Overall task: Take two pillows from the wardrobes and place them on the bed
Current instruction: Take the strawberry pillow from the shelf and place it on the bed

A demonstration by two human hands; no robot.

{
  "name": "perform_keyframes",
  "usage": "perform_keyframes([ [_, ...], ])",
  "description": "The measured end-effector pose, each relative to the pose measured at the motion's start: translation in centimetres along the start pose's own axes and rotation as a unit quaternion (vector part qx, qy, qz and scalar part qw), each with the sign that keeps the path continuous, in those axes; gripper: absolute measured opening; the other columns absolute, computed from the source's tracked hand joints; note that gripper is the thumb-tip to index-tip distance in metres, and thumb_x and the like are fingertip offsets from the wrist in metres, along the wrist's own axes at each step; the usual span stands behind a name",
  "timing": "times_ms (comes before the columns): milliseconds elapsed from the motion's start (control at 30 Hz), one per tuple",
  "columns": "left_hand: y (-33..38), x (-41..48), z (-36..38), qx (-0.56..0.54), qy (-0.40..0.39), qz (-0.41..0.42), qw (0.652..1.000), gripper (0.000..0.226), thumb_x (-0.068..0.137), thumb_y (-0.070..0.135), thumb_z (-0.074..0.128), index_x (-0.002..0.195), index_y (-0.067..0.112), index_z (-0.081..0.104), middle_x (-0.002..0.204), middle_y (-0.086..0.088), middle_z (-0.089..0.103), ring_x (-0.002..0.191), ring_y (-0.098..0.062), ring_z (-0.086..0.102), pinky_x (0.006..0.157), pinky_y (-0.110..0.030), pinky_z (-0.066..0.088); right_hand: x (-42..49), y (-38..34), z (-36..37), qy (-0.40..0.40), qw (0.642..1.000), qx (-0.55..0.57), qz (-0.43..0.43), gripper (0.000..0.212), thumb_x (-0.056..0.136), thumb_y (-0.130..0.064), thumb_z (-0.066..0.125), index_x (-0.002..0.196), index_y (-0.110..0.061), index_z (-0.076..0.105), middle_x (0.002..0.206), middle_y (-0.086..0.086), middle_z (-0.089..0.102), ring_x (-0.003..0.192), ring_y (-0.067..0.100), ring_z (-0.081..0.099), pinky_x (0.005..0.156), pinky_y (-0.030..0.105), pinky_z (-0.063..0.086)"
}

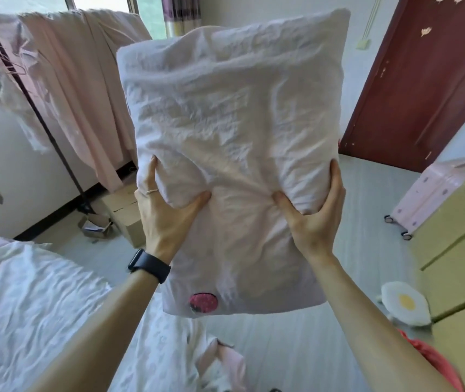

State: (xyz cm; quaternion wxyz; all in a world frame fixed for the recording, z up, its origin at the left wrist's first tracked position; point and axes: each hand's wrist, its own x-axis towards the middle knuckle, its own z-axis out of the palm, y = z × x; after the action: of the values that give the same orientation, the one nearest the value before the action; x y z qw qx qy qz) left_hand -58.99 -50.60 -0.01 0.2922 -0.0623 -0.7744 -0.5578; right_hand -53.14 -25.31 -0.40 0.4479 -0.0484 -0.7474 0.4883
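Note:
A large pale pink pillow (pixel 231 114) with a dark pink patch near its lower edge is held upright in the air in front of me. My left hand (pixel 166 213) grips its left side, thumb pressed into the fabric; a black watch is on that wrist. My right hand (pixel 314 213) grips its right side the same way. The bed (pixel 27 306), covered with crumpled white bedding, lies at the lower left, below and left of the pillow. No wardrobe is in view.
A black clothes rack (pixel 44 120) with pink garments stands at the left. Cardboard boxes (pixel 125 213) sit on the floor behind the pillow. A dark red door (pixel 423 80), a pink suitcase (pixel 435 188), a yellow-green cabinet (pixel 460 250) and an egg-shaped cushion (pixel 405 305) are at the right.

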Motion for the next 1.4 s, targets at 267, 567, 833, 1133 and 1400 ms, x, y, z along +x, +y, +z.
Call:
perform_keyframes([
  [267,-8.2,7.7,8.6,0.039,0.058,-0.066,0.995,0.109,0.055,0.067,0.084,0.146,0.042,0.03,0.139,0.017,0.034,0.125,0.0,0.031,0.097,-0.005,0.024,9.5,11.6,10.4,-0.102,0.994,0.042,0.023,0.107,0.069,-0.052,0.089,0.155,-0.036,0.027,0.136,-0.048,0.032,0.13,-0.014,0.037,0.104,0.003,0.028],
  [567,-14.6,16.0,12.8,0.111,0.184,-0.174,0.961,0.109,0.057,0.061,0.087,0.147,0.04,0.03,0.141,0.013,0.036,0.122,0.021,0.032,0.095,0.003,0.027,19.4,19.0,26.1,-0.274,0.957,0.094,0.015,0.107,0.07,-0.055,0.087,0.156,-0.035,0.026,0.133,-0.052,0.028,0.126,-0.017,0.034,0.106,0.004,0.025],
  [833,-19.0,20.7,7.3,0.203,0.299,-0.223,0.905,0.106,0.061,0.054,0.09,0.146,0.049,0.027,0.137,0.004,0.04,0.119,-0.006,0.038,0.1,-0.025,0.037,20.4,17.6,41.7,-0.398,0.905,0.148,-0.002,0.109,0.068,-0.055,0.089,0.156,-0.038,0.026,0.147,-0.024,0.039,0.134,0.0,0.039,0.115,0.03,0.035],
  [1133,-27.8,31.9,-3.3,0.262,0.362,-0.278,0.85,0.103,0.063,0.059,0.085,0.143,0.059,0.019,0.12,-0.001,0.037,0.124,-0.031,0.042,0.102,-0.04,0.041,18.0,12.3,63.1,-0.448,0.873,0.193,-0.014,0.112,0.066,-0.05,0.091,0.157,-0.039,0.026,0.14,-0.009,0.046,0.128,0.012,0.046,0.111,0.03,0.036],
  [1400,-36.6,42.8,-13.3,0.302,0.35,-0.272,0.844,0.115,0.06,0.056,0.087,0.145,0.061,0.011,0.116,0.0,0.032,0.121,-0.029,0.039,0.104,-0.037,0.037,17.0,7.2,81.5,-0.511,0.839,0.181,-0.035,0.118,0.066,-0.056,0.085,0.158,-0.041,0.012,0.157,0.002,0.038,0.141,0.022,0.037,0.118,0.042,0.032],
])
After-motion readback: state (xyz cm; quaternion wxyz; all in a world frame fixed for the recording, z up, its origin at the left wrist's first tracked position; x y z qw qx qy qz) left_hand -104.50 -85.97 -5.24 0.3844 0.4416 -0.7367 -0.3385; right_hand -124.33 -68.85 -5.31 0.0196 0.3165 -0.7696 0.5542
